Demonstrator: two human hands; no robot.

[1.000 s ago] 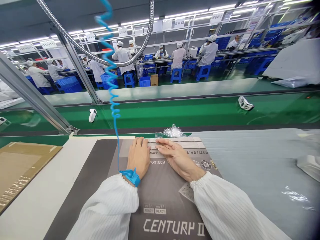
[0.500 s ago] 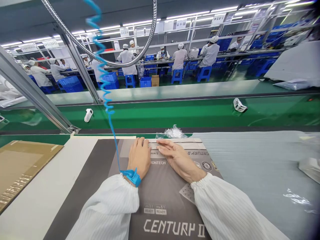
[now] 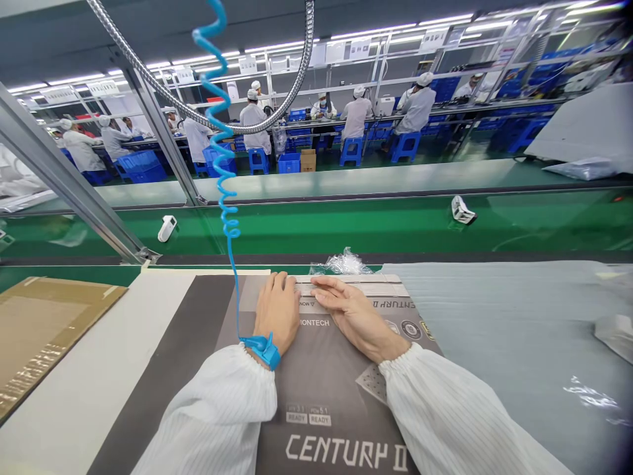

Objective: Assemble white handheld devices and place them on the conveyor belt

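Note:
A dark grey printed carton sleeve, marked CENTURY II and MONTECH, lies in front of me and reaches past the bottom edge. My left hand rests palm down on its far part, fingers stretched toward the far edge. A blue wrist strap with a coiled cord circles that wrist. On its side, to the right, my right hand lies over the same far part, its fingers extended toward the left hand. A small gap separates the hands, and neither grips anything. My sleeves hide parts of the carton.
Brown cardboard lies at left, grey foam sheeting at right. Crumpled clear plastic sits beyond the carton. Past it runs a green conveyor belt carrying a white device and another white piece. A metal post slants at left.
Both white pieces on the green belt have shifted left. The blue coiled cord has swung right. My hands stay in the same place on the carton.

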